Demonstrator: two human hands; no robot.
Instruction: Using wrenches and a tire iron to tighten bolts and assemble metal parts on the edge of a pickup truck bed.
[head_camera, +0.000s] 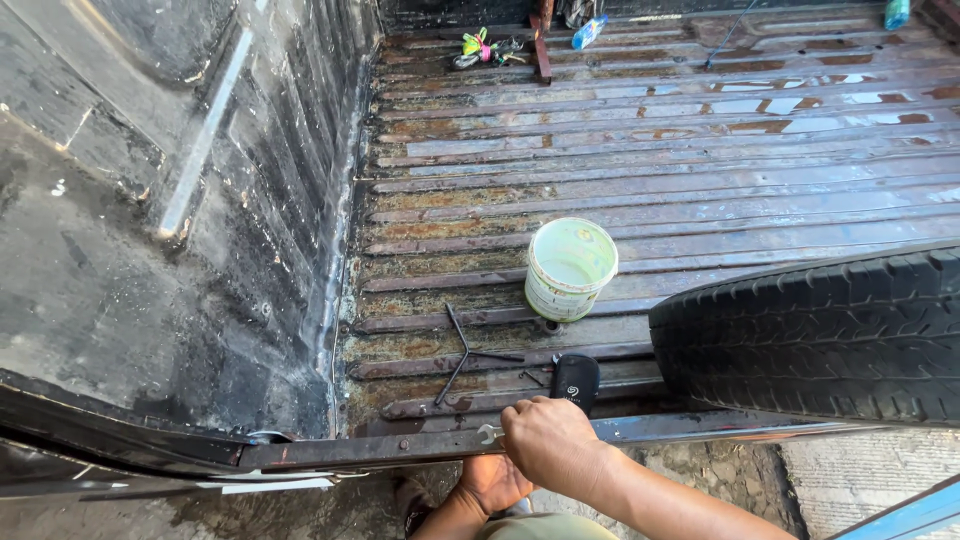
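Right hand (547, 440) clamped on wrench (489, 434) at truck-bed edge (330, 455); left hand (490, 483) beneath, grip unclear. Wrench may slip off, bruising knuckles.

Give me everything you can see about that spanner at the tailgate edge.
The spanner is a slim, silvery metal tool. Only its open-jawed end shows, pointing left. The rest is hidden inside the right hand, which is closed around it. It lies level along the rusty rear edge of the truck bed, at or on the metal. The left hand sits just below that edge.
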